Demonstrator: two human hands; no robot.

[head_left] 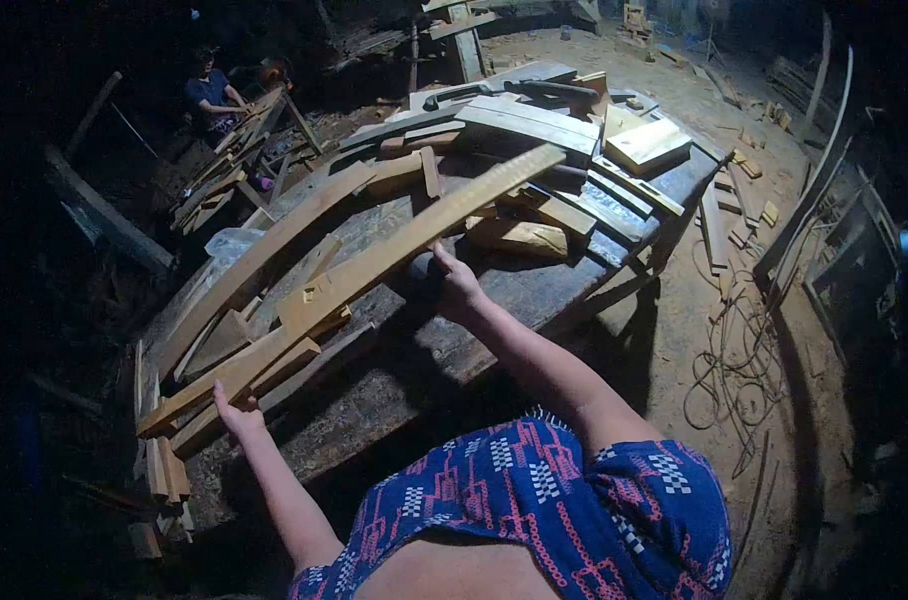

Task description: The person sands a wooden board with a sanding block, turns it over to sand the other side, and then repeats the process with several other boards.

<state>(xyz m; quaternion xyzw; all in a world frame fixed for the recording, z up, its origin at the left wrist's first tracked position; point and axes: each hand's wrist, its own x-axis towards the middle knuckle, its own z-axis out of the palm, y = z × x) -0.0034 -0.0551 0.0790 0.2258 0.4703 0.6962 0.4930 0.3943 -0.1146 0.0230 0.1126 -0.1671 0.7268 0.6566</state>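
Observation:
A long, pale wooden beam (pixel 404 238) runs diagonally over the workbench, its far end raised toward the upper right. A small square hole is cut in it near the middle. My left hand (pixel 238 412) holds the beam near its lower left end, with the thumb along its near side. Farther up, my right hand (pixel 458 288) grips its near edge from below, and some fingers are hidden. Under the beam's left part lie shorter wood pieces (pixel 286 362). Behind it is a long curved plank (pixel 264 258).
Boards and offcuts (pixel 534 125) are piled on the far side of the workbench (pixel 414 385). A tangled cable (pixel 734 380) lies on the ground at right, near loose planks (pixel 712 228). Another person (pixel 214 98) works beside a wood pile at upper left.

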